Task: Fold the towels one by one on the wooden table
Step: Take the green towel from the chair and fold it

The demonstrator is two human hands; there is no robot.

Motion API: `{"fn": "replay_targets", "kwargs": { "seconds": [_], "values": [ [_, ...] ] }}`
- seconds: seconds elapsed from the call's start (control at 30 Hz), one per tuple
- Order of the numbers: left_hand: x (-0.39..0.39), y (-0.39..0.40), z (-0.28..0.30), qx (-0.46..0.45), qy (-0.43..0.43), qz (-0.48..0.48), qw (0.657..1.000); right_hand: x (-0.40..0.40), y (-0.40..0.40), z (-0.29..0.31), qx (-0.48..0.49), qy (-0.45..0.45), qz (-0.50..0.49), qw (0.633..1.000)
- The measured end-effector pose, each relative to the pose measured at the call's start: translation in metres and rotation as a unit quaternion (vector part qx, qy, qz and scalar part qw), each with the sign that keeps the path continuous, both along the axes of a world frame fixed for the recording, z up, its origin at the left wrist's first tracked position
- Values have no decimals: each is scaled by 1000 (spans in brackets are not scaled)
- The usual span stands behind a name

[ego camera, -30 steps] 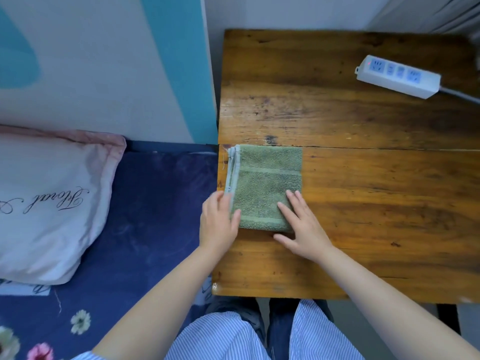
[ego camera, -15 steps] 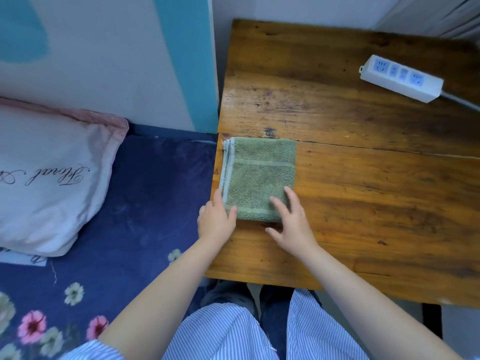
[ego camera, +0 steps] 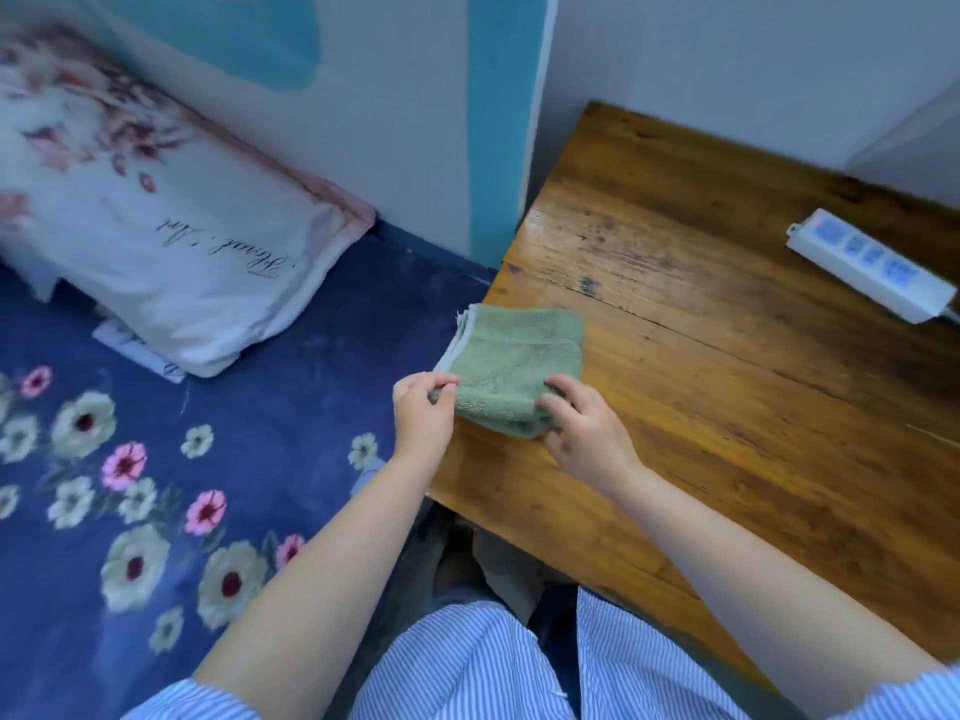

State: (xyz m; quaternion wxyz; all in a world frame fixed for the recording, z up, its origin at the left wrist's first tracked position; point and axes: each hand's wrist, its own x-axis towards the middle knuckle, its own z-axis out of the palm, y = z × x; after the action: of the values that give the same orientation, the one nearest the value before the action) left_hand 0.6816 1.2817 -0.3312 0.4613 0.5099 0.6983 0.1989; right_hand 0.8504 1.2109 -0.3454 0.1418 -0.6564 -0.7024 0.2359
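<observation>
From the head camera, a folded green towel (ego camera: 517, 363) lies at the left edge of the wooden table (ego camera: 727, 381), beside the bed. The left hand (ego camera: 423, 413) pinches its near-left corner; the right hand (ego camera: 587, 433) curls around its near-right corner. A white power strip (ego camera: 867, 265) lies well apart on the table's far side.

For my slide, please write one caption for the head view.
Both hands, left and right, grip the folded green towel at the wooden table's corner.

wooden table (ego camera: 727, 407), folded towel (ego camera: 519, 366), power strip (ego camera: 872, 265)
</observation>
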Motion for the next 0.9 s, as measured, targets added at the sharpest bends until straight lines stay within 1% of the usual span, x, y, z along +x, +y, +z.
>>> {"fn": "replay_targets", "kwargs": {
  "seconds": [0.07,0.17,0.23,0.3,0.37,0.4,0.47,0.6,0.73,0.83,0.9],
  "values": [
    [-17,-15,16,30,-13,34,999,-5,11,22,38,33,46,998],
    [-46,-37,36,55,6,52,997,-23,31,52,37,69,97,992],
    [-68,-54,48,75,37,41,996,-43,38,67,37,63,131,989],
    [-91,-73,58,88,86,67,990,-67,40,78,38,49,182,981],
    [-120,-95,74,92,132,139,977,-103,36,87,21,34,257,966],
    [-130,-101,80,89,144,167,971,-117,34,89,18,31,275,961],
    [-167,-127,96,85,161,226,957,-164,24,96,23,33,325,945],
    [-253,-196,122,84,185,310,929,-272,-17,116,34,53,371,927],
    [-333,-271,137,60,237,348,905,-371,-62,130,33,27,428,903],
    [-385,-316,144,41,263,355,896,-431,-92,142,34,14,454,890],
    [-420,-343,149,31,281,353,892,-470,-111,148,41,6,482,875]
  ]
}}
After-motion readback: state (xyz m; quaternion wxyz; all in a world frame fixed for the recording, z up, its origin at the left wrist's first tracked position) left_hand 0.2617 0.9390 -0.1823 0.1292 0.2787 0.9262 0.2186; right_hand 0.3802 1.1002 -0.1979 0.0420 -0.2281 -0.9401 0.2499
